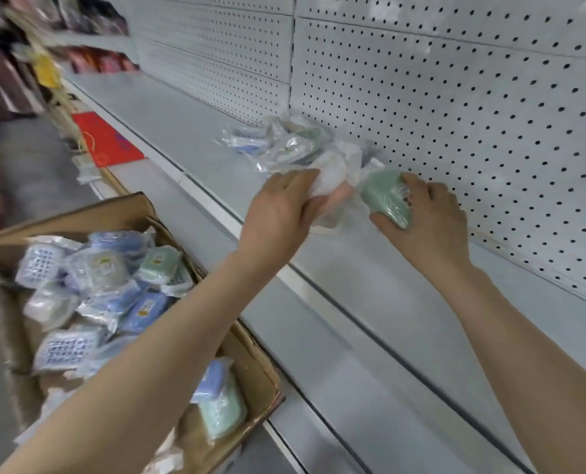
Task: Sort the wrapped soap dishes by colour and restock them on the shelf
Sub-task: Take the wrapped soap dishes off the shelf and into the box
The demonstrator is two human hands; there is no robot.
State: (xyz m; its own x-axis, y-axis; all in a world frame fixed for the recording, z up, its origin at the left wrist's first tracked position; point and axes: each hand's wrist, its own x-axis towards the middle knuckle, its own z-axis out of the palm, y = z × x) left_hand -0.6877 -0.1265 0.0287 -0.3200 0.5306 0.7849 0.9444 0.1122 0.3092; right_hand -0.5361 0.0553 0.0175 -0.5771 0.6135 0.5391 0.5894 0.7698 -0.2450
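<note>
Your right grip [432, 217] is curled round a green wrapped soap dish [384, 196], thumb under its near edge and fingers over the far one; the dish sits low over the shelf [353, 285], just to the right of the pile of wrapped soap dishes [284, 142] and close to the pegboard back panel [455, 97]. Your left grip [278, 206] is closed on a pale wrapped soap dish [332, 189] with a pinkish tint showing through the film; it is held at the pile's near edge, and its loose wrapper touches the green one's.

The step in hand looks like setting both down by colour; the pile is a mixed heap, blue at its far-left end and green inside it, so give each colour its own spot beside the pile rather than on top. Lower the green dish flat; let go only once it rests, since the film looks slippery and may slide. Draw the two wrappers apart first, or one release may drag the other.

Well to the left of the pile and below it, the cardboard box [261, 367] is full of blue, green and pale dishes; most of the job seems left to do.
</note>
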